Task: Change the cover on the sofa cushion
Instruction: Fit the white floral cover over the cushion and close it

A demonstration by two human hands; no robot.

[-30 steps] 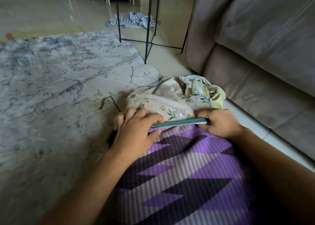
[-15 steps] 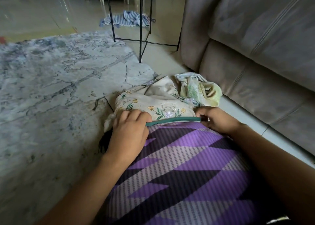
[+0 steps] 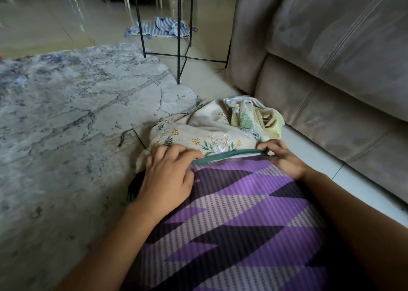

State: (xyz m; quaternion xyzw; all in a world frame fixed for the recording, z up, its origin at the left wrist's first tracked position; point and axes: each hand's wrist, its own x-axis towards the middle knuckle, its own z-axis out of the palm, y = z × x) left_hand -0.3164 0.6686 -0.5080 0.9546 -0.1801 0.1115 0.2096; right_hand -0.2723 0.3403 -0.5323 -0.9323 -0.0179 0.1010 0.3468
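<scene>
Grey rug (image 3: pixel 66 118) covers the floor beside a sofa (image 3: pixel 331 59). On the purple cushion (image 3: pixel 242 213), the left hand (image 3: pixel 167 176) and right hand (image 3: pixel 284 158) each pinch the green edge (image 3: pixel 229 155) of the flowered cover (image 3: pixel 198 134), fingers closed on it.

A grey marbled rug (image 3: pixel 66 118) covers glossy beige floor (image 3: pixel 55 21) beside a taupe sofa (image 3: pixel 331 59).

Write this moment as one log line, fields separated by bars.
step: closing cover | left hand: on teal edge | right hand: pinches teal edge end | purple cover: on cushion | floral cover: beyond, crumpled
</scene>
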